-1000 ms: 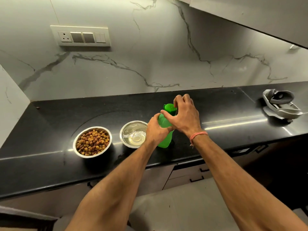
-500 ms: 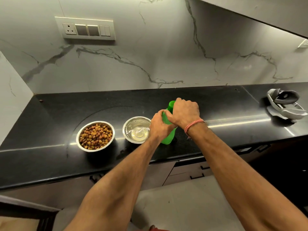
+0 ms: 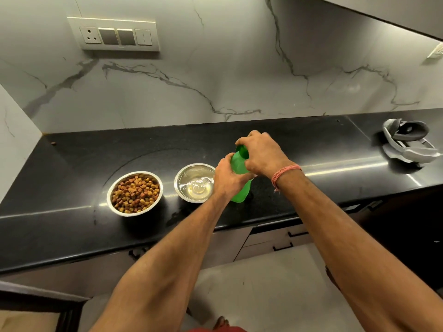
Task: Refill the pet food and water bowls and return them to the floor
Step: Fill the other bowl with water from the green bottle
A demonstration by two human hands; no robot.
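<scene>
Two steel bowls stand side by side on the black counter [image 3: 72, 168]. The left bowl [image 3: 135, 193] is full of brown kibble. The right bowl [image 3: 195, 182] holds clear water. Just right of it stands a green plastic bottle [image 3: 240, 188], upright on the counter. My left hand [image 3: 226, 177] grips the bottle's body. My right hand [image 3: 261, 153] is curled over its green cap, hiding most of it.
A grey headset-like device [image 3: 407, 142] lies at the counter's far right. A switch and socket plate [image 3: 115, 34] is on the marble wall behind. Drawers with black handles [image 3: 282, 246] sit under the counter, with grey floor below.
My right hand has closed down over the cap and turned on it. The bottle and both bowls stay where they were; my view has shifted slightly.
</scene>
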